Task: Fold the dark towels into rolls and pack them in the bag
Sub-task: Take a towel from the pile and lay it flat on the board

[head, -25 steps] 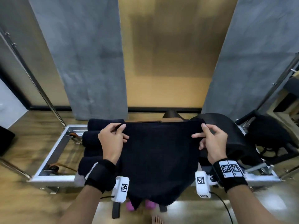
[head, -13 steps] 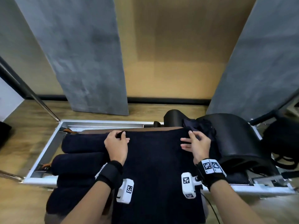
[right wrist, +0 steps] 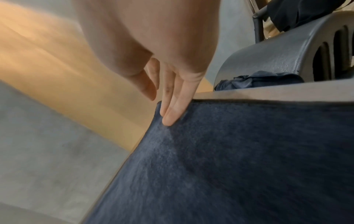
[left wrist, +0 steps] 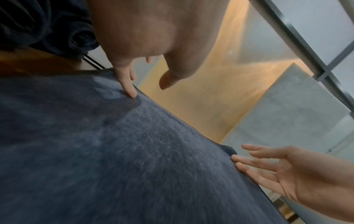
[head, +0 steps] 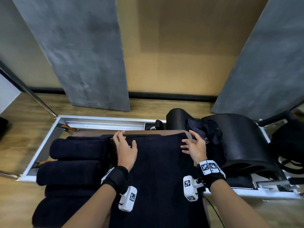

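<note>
Head view: both hands (fingers straight) press the flat towel (head: pixel 158 170).

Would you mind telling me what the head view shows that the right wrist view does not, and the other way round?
Only the head view shows the rolled towels stacked left of the flat towel, the left hand and the metal frame. Only the right wrist view shows the right hand's fingertips pressing the towel's far corner. Both show the right hand, open, the flat towel and the black curved pad beside it.
</note>
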A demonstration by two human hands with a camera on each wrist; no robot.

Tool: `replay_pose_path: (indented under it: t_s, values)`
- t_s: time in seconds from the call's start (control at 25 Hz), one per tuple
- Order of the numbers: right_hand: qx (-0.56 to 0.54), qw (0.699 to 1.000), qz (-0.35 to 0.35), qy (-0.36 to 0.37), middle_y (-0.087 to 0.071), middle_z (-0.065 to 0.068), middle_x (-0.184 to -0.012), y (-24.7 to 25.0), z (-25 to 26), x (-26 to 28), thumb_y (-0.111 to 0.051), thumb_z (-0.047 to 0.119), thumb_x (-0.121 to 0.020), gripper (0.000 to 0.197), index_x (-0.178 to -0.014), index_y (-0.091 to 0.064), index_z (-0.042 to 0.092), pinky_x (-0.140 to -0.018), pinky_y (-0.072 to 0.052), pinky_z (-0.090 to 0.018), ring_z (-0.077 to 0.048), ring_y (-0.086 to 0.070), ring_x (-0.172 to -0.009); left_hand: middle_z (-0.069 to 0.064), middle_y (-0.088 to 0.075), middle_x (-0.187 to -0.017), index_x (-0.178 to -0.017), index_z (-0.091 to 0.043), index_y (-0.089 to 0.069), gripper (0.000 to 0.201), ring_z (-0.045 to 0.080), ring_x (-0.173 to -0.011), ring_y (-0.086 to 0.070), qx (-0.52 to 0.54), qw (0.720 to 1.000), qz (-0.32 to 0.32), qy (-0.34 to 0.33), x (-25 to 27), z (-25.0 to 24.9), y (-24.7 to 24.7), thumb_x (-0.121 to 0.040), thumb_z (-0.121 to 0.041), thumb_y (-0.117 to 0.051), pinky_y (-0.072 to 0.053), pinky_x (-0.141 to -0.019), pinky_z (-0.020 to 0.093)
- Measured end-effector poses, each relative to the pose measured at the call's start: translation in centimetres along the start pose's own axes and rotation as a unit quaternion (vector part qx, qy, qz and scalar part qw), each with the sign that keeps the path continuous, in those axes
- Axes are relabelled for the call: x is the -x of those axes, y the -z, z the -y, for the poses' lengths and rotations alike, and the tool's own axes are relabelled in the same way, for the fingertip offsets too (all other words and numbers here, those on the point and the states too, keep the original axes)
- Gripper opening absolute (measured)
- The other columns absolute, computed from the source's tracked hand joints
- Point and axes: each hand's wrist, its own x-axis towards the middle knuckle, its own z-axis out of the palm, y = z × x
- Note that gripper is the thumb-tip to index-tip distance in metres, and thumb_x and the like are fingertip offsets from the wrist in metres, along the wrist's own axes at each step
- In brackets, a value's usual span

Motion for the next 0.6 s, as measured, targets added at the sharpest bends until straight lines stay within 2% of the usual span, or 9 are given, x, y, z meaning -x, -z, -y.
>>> replay_pose_path:
  t_s: [0.08, 0.2, 0.28, 0.36, 0.48, 0.6]
  values:
    - [0.018, 1.000, 0.005, 0.020, -0.078, -0.008, -0.097, 0.7, -0.7, 1.7, -0.058, 0.003, -0.102, 0.044, -0.132, -0.060, 0.036, -0.065, -0.062, -0.039, -0.025, -0.074, -0.078, 0.000, -0.036, -0.146, -0.134, -0.014, -0.053, 0.037, 0.009, -0.117, -0.053, -0.008, 0.999, 0.020, -0.037, 1.8, 0.5, 0.8, -0.099, -0.008, -0.067, -0.052, -0.095, 0.032]
    - [0.060, 0.997, 0.024, 0.038, -0.077, -0.011, -0.095, 1.6, -2.3, 4.9, -0.055, 0.004, -0.104, 0.030, -0.126, -0.067, 0.021, -0.062, -0.061, -0.036, -0.024, -0.075, -0.075, -0.006, -0.053, -0.116, -0.112, -0.022, -0.063, 0.019, 0.000, -0.095, -0.059, -0.043, 0.996, 0.039, -0.062, 4.9, 1.8, 2.0, -0.099, -0.010, -0.066, -0.055, -0.088, 0.034]
    - [0.096, 0.993, 0.051, 0.038, -0.076, -0.014, -0.092, 1.8, -3.5, 7.7, -0.053, 0.004, -0.105, 0.024, -0.123, -0.068, 0.012, -0.059, -0.058, -0.036, -0.025, -0.072, -0.070, -0.009, -0.056, -0.099, -0.099, -0.024, -0.065, 0.015, 0.003, -0.080, -0.059, -0.071, 0.994, 0.056, -0.058, 7.6, 2.7, 3.0, -0.097, -0.011, -0.068, -0.055, -0.080, 0.035]
    - [0.130, 0.987, 0.090, 0.031, -0.075, -0.016, -0.091, 1.9, -4.6, 10.8, -0.054, 0.005, -0.105, 0.020, -0.119, -0.068, 0.008, -0.056, -0.056, -0.035, -0.025, -0.068, -0.068, -0.008, -0.056, -0.091, -0.094, -0.022, -0.067, 0.010, 0.006, -0.072, -0.056, -0.086, 0.993, 0.068, -0.036, 10.3, 3.4, 4.0, -0.095, -0.012, -0.069, -0.054, -0.078, 0.037]
    - [0.167, 0.978, 0.119, 0.034, -0.075, -0.018, -0.089, 2.4, -6.1, 14.7, -0.057, 0.007, -0.104, 0.015, -0.113, -0.069, 0.009, -0.053, -0.054, -0.032, -0.021, -0.066, -0.064, -0.007, -0.057, -0.086, -0.088, -0.021, -0.067, 0.007, 0.015, -0.073, -0.058, -0.108, 0.991, 0.082, -0.021, 13.8, 3.8, 5.8, -0.093, -0.016, -0.070, -0.054, -0.077, 0.039]
    - [0.199, 0.974, 0.096, 0.052, -0.074, -0.013, -0.077, 4.2, -7.8, 18.4, -0.060, 0.008, -0.102, 0.012, -0.105, -0.071, 0.014, -0.046, -0.051, -0.030, -0.018, -0.063, -0.053, -0.007, -0.056, -0.086, -0.082, -0.021, -0.064, 0.013, 0.017, -0.076, -0.058, -0.145, 0.985, 0.097, -0.021, 17.5, 4.1, 8.1, -0.093, -0.019, -0.070, -0.050, -0.073, 0.036]
